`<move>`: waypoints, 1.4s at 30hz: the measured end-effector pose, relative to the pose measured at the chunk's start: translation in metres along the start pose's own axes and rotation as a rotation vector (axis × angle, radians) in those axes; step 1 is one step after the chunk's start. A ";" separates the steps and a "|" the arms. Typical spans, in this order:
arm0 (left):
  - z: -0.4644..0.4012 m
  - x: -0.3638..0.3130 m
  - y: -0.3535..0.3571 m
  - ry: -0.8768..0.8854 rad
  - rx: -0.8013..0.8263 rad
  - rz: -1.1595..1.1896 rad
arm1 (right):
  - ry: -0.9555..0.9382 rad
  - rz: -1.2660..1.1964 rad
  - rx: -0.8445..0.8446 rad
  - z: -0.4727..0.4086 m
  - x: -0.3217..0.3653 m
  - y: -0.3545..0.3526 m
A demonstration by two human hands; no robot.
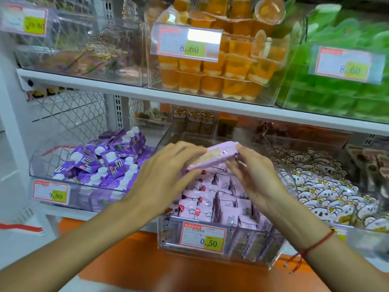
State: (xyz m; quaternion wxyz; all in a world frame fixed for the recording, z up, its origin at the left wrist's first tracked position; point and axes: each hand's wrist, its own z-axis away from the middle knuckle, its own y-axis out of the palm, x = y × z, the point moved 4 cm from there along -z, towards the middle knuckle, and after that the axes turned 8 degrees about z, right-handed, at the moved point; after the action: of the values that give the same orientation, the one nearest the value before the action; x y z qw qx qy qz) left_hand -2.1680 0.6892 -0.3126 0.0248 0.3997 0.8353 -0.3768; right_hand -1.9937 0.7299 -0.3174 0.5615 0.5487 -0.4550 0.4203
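A pink snack packet [212, 155] with a clear window is held flat between both hands, just above a clear plastic bin [271, 258] full of the same pink packets [216, 199]. My left hand [164, 175] grips the packet's left end, fingers curled over it. My right hand [252, 173] pinches the packet's right end with thumb and fingers. A red string bracelet circles the right wrist.
A bin of purple cartons [105, 161] stands to the left, a bin of white flower-print packets [324, 190] to the right. The shelf above [134, 91] carries bins of orange jelly cups [223, 66] and green packs [336, 89]. Price tags hang on the bin fronts.
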 end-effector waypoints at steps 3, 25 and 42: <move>0.002 0.009 -0.002 -0.311 -0.021 0.458 | -0.024 0.095 0.171 0.002 0.003 0.001; -0.022 0.024 0.002 -0.603 -0.084 0.821 | -0.240 0.457 0.167 -0.012 0.007 -0.005; -0.083 0.069 0.031 -0.324 0.098 0.110 | -0.302 1.733 0.403 -0.101 -0.039 -0.005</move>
State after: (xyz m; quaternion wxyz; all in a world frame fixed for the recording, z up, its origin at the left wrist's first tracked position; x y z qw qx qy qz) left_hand -2.1722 0.8003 -0.2956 0.1602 0.3794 0.7778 -0.4747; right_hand -1.9929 0.8317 -0.3552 -0.1246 0.1509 -0.6954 0.6915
